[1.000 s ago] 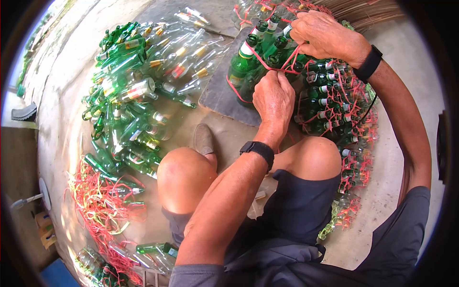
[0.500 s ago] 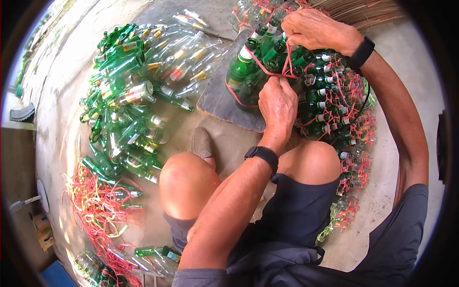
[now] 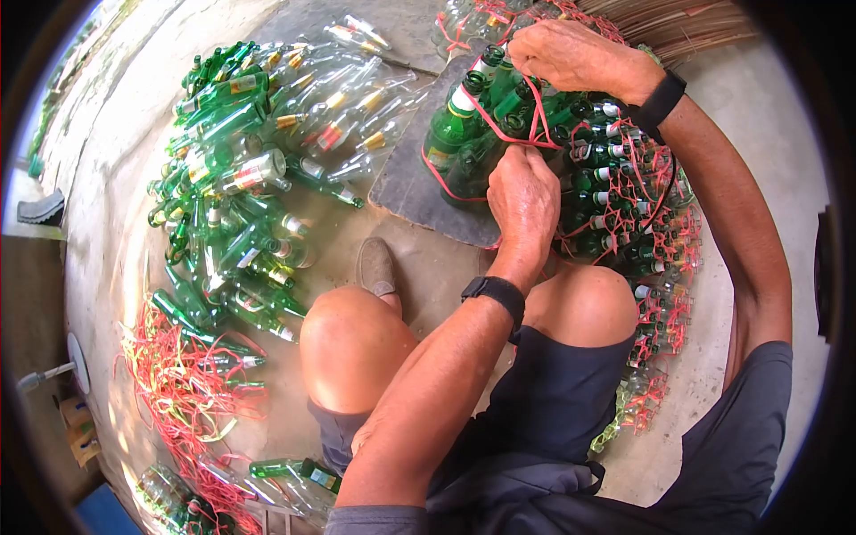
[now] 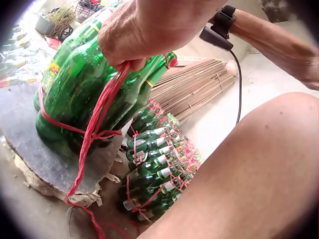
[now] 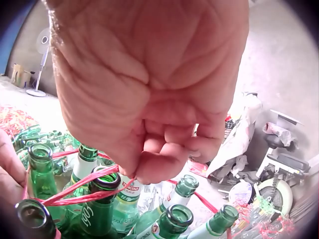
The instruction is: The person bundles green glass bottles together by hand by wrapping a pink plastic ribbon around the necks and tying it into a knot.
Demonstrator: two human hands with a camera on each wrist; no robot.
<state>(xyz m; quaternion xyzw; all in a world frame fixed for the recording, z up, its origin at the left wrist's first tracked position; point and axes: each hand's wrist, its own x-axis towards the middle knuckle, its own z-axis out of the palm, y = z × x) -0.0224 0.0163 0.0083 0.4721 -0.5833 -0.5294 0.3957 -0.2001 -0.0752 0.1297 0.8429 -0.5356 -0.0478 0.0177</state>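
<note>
Upright green glass bottles (image 3: 448, 134) stand bundled on a dark board (image 3: 415, 201), with red plastic twine (image 3: 540, 114) around their bodies and across their necks. My left hand (image 3: 524, 198) grips the twine at the bundle's near side. In the left wrist view, a bunched strand (image 4: 94, 122) hangs from that fist past the board's edge. My right hand (image 3: 575, 61) is over the bundle's far side, fingers curled. The right wrist view shows its fingertips pinching a red strand (image 5: 82, 180) just above the open bottle mouths.
Loose green and clear bottles (image 3: 227, 169) lie heaped on the floor at left, with tangled red and yellow-green twine (image 3: 183, 374) nearer me. Tied bottle bundles (image 3: 615, 192) line the right side. A bundle of thin sticks (image 3: 687, 27) lies behind them. My knees (image 3: 352, 334) flank the work.
My right hand has moved left across the bottle necks, drawing the twine with it into a raised loop. My left hand has shifted slightly right and toward me, still gripping.
</note>
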